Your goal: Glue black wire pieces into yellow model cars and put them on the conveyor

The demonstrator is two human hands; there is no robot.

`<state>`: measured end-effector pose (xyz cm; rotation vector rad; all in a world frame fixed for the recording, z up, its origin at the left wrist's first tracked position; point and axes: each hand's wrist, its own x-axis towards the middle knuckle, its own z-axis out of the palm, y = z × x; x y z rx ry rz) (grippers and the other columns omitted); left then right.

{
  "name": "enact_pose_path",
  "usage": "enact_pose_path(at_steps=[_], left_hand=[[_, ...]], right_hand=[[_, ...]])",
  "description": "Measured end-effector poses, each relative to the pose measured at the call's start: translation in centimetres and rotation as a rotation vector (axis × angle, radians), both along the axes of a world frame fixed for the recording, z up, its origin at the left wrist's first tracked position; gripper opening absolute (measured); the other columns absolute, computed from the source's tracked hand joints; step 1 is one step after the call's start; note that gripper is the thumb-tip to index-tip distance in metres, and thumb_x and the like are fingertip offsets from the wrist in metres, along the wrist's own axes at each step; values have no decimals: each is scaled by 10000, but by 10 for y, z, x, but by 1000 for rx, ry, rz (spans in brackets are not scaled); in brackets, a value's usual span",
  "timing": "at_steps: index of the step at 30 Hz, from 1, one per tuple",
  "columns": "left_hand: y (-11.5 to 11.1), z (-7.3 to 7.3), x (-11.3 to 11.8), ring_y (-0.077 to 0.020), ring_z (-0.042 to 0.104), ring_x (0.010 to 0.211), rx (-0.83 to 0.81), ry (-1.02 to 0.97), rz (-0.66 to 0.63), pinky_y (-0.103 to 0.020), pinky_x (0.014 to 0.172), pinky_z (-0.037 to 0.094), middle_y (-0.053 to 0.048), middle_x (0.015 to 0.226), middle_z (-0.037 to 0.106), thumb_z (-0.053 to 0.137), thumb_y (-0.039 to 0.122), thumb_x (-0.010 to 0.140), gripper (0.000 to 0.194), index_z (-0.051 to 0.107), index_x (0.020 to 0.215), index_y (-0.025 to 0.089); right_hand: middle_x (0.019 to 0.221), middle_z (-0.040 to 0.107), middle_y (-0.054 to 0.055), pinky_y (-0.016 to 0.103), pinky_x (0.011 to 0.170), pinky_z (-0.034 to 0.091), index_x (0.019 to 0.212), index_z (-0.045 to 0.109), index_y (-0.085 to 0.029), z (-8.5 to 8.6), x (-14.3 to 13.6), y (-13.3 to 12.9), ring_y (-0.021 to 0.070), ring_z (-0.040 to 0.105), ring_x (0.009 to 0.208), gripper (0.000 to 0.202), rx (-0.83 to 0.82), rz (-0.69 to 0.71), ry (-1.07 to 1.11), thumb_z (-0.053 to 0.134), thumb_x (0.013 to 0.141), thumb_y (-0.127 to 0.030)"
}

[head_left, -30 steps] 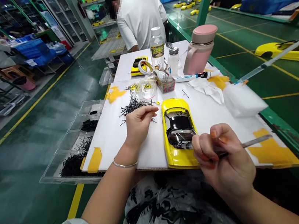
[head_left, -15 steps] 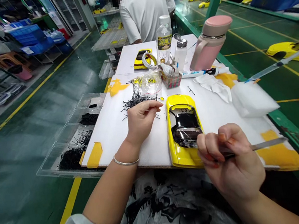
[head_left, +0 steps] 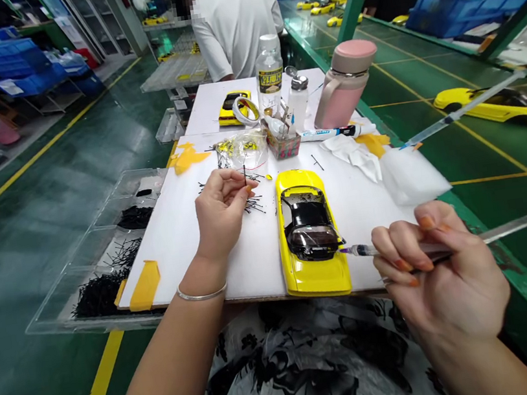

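My left hand (head_left: 220,209) is over the white board, pinching a thin black stick part (head_left: 245,175) upright between thumb and fingertips. A pile of similar black sticks (head_left: 255,204) lies just behind and beside it. My right hand (head_left: 437,264) is closed around a slim syringe (head_left: 362,250) with a clear plunger and a purplish tip. That tip points left, close to the near right side of the cabin of a yellow toy car body (head_left: 318,281). Black roof and glazing parts (head_left: 309,217) sit in the body, which rests on the board.
Behind the car are a bag of small yellow parts (head_left: 243,148), a small box (head_left: 284,145), a clear bottle (head_left: 270,79) and a pink flask (head_left: 346,84). A second syringe (head_left: 464,110) lies right, by white foam (head_left: 410,177). A compartment tray (head_left: 57,305) adjoins the left edge.
My left hand now holds a black stick up, clear of the pile. My right hand has shifted right relative to the car, bringing the syringe tip into view beside the cabin.
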<state>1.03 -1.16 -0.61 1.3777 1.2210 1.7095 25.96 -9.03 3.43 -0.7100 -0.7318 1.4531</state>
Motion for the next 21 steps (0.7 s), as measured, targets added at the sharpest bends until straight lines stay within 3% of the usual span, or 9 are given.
enact_pose_path(at_steps=[7,15,18,21], left_hand=[[1,-1,-4,-149,772,772,-15,31,36,-260,738,629,-17,875,793,718,177,800,275,619,1056,193],[1,-1,-4,-191,793,868,-12,20,38,-273,757,641,-33,870,801,751,189,778,256,665,1018,172],[2,-1,-4,-185,793,847,-11,20,48,-272,752,645,-32,872,802,757,190,773,262,669,1019,173],[2,0,-4,-182,791,834,-9,30,54,-275,754,646,-30,862,801,758,193,773,255,669,1012,175]], right_hand=[[515,219,-47,159,390,168,791,584,-245,-4,3,2,120,236,507,102,-40,-10,5,567,891,-251],[516,223,-45,160,388,159,793,588,-245,-6,2,4,126,239,509,146,-21,15,-5,513,917,-237],[517,238,-47,173,402,169,810,604,-243,-6,5,6,122,249,508,167,51,103,-38,508,946,-258],[534,298,-47,212,452,220,849,637,-229,-10,14,9,111,282,509,203,177,286,-154,511,985,-313]])
